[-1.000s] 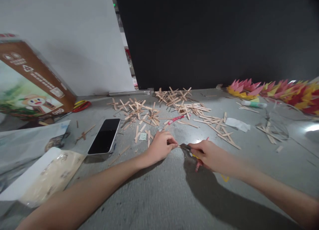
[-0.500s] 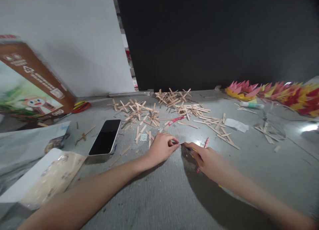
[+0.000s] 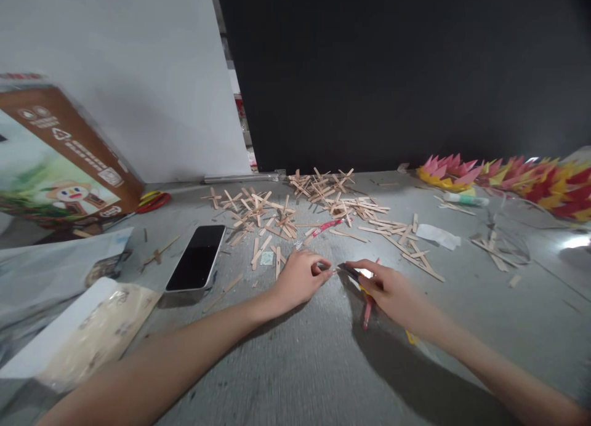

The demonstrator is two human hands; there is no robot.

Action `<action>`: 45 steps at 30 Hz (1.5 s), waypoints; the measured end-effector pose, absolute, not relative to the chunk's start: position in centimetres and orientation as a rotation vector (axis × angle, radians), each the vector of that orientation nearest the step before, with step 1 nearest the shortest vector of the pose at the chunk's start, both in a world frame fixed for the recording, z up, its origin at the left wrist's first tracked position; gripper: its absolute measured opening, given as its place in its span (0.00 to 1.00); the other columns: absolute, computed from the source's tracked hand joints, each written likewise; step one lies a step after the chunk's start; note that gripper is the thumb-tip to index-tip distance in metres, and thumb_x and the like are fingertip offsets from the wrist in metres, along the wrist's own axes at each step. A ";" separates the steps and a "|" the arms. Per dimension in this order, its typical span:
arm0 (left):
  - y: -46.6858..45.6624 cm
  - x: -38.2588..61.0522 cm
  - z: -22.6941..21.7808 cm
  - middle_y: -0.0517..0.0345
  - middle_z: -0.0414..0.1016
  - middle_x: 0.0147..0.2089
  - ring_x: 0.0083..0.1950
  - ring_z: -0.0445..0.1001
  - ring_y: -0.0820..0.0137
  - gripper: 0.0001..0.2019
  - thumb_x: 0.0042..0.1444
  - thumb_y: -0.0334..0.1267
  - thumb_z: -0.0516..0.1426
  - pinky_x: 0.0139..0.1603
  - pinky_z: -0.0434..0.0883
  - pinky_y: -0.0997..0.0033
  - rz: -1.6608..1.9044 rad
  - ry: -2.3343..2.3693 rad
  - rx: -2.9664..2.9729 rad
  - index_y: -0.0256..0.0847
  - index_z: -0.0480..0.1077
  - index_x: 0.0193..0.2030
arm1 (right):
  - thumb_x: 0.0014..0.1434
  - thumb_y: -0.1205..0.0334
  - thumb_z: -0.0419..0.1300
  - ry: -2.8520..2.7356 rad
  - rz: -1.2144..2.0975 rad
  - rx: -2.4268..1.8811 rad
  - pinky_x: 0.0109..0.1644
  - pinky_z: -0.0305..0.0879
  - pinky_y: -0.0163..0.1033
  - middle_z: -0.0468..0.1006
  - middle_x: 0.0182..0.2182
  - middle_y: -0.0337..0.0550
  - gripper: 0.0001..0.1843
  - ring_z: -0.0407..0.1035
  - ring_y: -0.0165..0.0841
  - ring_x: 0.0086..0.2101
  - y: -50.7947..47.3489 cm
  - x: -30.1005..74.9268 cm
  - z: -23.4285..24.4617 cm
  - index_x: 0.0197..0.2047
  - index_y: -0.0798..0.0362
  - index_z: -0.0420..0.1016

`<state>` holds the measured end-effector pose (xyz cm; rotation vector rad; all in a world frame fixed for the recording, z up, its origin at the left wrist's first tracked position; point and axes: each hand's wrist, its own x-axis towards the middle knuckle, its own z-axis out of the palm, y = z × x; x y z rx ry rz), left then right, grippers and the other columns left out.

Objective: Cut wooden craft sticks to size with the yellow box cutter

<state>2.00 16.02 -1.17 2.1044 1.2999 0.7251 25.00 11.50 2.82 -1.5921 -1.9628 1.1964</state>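
My left hand rests on the grey table, thumb and forefinger pinched on a small pale sliver, too small to identify. Facing it, my right hand is closed around a slim black-and-yellow tool, which looks like a utility knife. Its dark tip points at the sliver, close to my left fingertips. Under the right hand lies a pink-red pencil, partly covered by the fingers. Beyond both hands are small crosses of wooden craft sticks in a heap and loose craft sticks.
To the left lie a phone, a plastic packet and red-and-yellow scissors, near a brown printed box. Folded-paper pieces, a glue stick and a white paper scrap lie right. A black panel stands behind.
My right hand has drawn back slightly to the right, showing more of the tool's dark end. The pencil under it has shifted its angle. My left hand keeps its pinch.
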 end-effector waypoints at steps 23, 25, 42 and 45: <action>15.7 2.2 -1.8 0.55 0.74 0.43 0.52 0.68 0.60 0.04 0.67 0.34 0.60 0.54 0.65 0.60 0.788 1.242 2.156 0.41 0.74 0.39 | 0.73 0.50 0.53 -2.209 0.266 -1.419 0.38 0.63 0.39 0.80 0.41 0.46 0.15 0.76 0.37 0.35 13.0 26.3 0.4 0.49 0.50 0.76; 15.6 2.1 -1.6 0.55 0.74 0.42 0.50 0.70 0.62 0.04 0.68 0.36 0.58 0.52 0.66 0.62 0.788 1.197 2.121 0.41 0.73 0.41 | 0.69 0.48 0.58 -2.132 0.415 -1.420 0.39 0.64 0.39 0.80 0.37 0.44 0.15 0.74 0.37 0.34 13.3 25.6 0.6 0.46 0.50 0.78; 16.7 1.5 -1.4 0.58 0.75 0.31 0.35 0.72 0.68 0.11 0.65 0.44 0.58 0.39 0.66 0.71 1.084 1.117 1.564 0.38 0.73 0.36 | 0.66 0.45 0.59 -1.935 1.057 -1.203 0.30 0.52 0.36 0.63 0.23 0.34 0.22 0.56 0.29 0.26 17.6 21.7 0.8 0.31 0.55 0.74; 16.7 1.3 -1.2 0.58 0.75 0.33 0.37 0.73 0.67 0.11 0.64 0.45 0.60 0.41 0.67 0.70 1.145 1.131 1.521 0.39 0.73 0.37 | 0.70 0.49 0.57 -2.008 0.903 -1.102 0.31 0.56 0.36 0.67 0.24 0.36 0.21 0.59 0.30 0.26 17.5 22.2 0.2 0.32 0.55 0.76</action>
